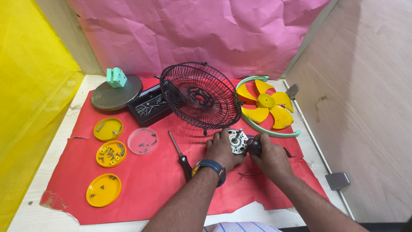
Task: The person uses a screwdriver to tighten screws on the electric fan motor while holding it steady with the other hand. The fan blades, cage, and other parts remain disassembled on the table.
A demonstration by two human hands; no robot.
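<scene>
Fingers of the left hand (pixel 222 148) and right hand (pixel 268 154) clasp the motor (pixel 237 141) between them (shaft tilted up, away from both).

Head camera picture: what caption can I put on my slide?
Two hands hold a small fan motor on a red sheet, beside a wire fan guard.

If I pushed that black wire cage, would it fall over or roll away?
The cage stands tilted on its rim, leaning back against the black tray, so a push would probably tip it. Its round rim might let it roll or wobble. Being thin wire with open gaps, it likely feels light but fairly stiff.
</scene>
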